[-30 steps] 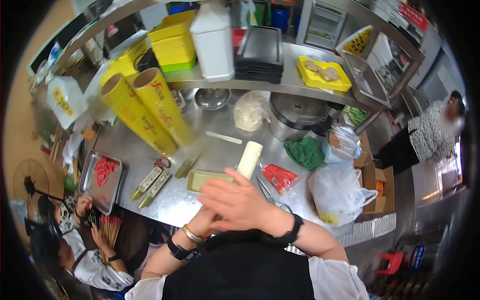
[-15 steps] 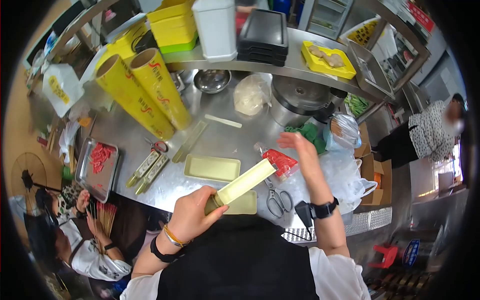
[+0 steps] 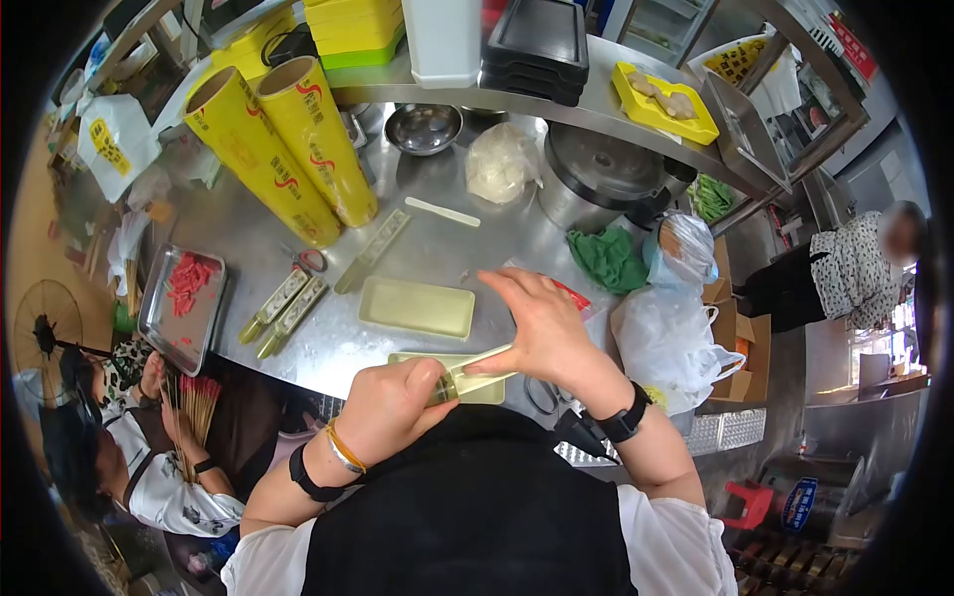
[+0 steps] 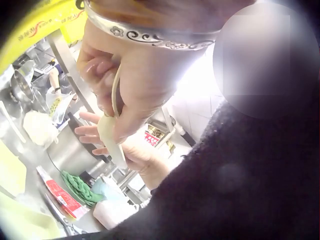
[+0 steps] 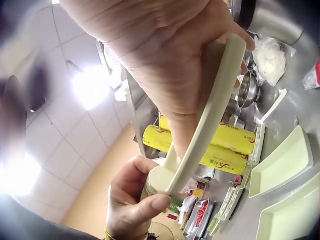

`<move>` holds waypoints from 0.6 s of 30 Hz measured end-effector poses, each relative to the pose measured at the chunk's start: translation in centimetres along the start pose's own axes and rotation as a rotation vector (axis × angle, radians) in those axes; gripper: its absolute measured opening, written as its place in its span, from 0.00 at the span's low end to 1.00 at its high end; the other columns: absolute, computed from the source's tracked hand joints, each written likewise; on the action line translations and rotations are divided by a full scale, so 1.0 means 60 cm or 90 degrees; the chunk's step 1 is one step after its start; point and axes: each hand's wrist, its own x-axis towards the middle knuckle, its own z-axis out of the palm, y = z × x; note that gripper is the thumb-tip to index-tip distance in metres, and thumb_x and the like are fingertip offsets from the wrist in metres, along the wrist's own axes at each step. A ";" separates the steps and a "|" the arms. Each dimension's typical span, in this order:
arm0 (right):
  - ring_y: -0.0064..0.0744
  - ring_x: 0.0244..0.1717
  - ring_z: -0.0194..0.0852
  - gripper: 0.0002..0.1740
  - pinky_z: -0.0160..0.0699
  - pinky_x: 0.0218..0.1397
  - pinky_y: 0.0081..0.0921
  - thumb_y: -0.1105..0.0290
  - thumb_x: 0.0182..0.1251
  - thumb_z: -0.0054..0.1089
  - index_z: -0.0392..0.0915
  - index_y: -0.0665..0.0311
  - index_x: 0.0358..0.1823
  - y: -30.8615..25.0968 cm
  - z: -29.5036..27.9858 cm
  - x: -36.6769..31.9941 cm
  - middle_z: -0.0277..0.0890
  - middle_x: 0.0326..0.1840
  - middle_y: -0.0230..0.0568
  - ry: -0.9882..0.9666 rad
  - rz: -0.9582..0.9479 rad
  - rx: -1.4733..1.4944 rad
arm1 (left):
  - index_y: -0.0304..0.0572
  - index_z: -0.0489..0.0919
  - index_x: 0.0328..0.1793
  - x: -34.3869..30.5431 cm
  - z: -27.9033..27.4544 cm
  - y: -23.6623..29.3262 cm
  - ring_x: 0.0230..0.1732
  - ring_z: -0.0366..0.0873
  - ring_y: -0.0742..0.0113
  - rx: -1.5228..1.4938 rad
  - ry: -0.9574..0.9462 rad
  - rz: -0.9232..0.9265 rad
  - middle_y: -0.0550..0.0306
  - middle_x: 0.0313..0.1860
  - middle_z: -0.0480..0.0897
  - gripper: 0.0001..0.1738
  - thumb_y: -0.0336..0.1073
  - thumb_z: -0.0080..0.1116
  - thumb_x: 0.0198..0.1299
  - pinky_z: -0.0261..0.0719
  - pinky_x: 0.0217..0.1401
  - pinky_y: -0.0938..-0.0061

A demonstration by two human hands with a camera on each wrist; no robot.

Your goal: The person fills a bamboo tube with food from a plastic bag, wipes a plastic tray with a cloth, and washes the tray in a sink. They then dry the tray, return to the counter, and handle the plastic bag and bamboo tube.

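My left hand (image 3: 393, 405) grips one end of a long, pale green plastic trough (image 5: 214, 110) with a handle-like end. Fingers spread, my right hand (image 3: 555, 333) lies along the trough with its thumb at the inside. In the left wrist view, the right palm and straight fingers (image 4: 90, 131) show behind the trough. Below the hands sits a shallow pale green tray (image 3: 487, 393), partly covered by them. A matching tray (image 3: 417, 307) lies just beyond it on the steel table.
Green-handled tools (image 3: 290, 323) and red-handled scissors (image 3: 312, 259) lie left. Two yellow film rolls (image 3: 318, 149) stand behind. At the right are a white plastic bag (image 3: 671, 348) and a green cloth (image 3: 606, 260). A person (image 3: 174, 437) holding sticks sits beside a meat tray (image 3: 184, 308).
One second ago the hands overlapped around the trough. The right hand then swung away to the right and has since come back to the trough, which is now lower and closer to the body.
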 end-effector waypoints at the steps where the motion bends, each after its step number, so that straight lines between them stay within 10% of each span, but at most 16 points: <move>1: 0.54 0.64 0.67 0.57 0.66 0.67 0.44 0.46 0.32 0.82 0.68 0.61 0.67 0.011 -0.005 -0.004 0.69 0.65 0.53 0.003 0.015 0.027 | 0.42 0.73 0.41 -0.004 0.000 -0.001 0.27 0.79 0.52 -0.007 0.001 0.000 0.53 0.27 0.78 0.21 0.38 0.74 0.47 0.76 0.27 0.65; 10: 0.44 0.65 0.70 0.50 0.69 0.66 0.34 0.51 0.46 0.79 0.67 0.69 0.67 0.177 -0.025 -0.040 0.73 0.63 0.51 0.030 0.306 0.301 | 0.42 0.74 0.41 -0.045 -0.041 -0.016 0.28 0.80 0.52 -0.061 0.008 -0.155 0.51 0.28 0.79 0.22 0.40 0.75 0.47 0.77 0.29 0.67; 13: 0.41 0.66 0.69 0.47 0.67 0.67 0.35 0.53 0.51 0.76 0.65 0.68 0.69 0.122 -0.043 -0.065 0.74 0.62 0.47 -0.032 0.225 0.606 | 0.42 0.74 0.41 -0.048 -0.041 -0.020 0.27 0.80 0.52 -0.018 0.041 -0.140 0.52 0.28 0.79 0.21 0.40 0.75 0.47 0.77 0.29 0.68; 18: 0.52 0.72 0.58 0.56 0.61 0.71 0.47 0.56 0.45 0.79 0.56 0.59 0.75 -0.004 -0.036 -0.037 0.56 0.73 0.54 0.076 0.027 0.223 | 0.41 0.73 0.42 -0.015 -0.029 -0.002 0.27 0.80 0.53 0.018 0.051 -0.064 0.53 0.29 0.79 0.21 0.36 0.73 0.47 0.77 0.27 0.65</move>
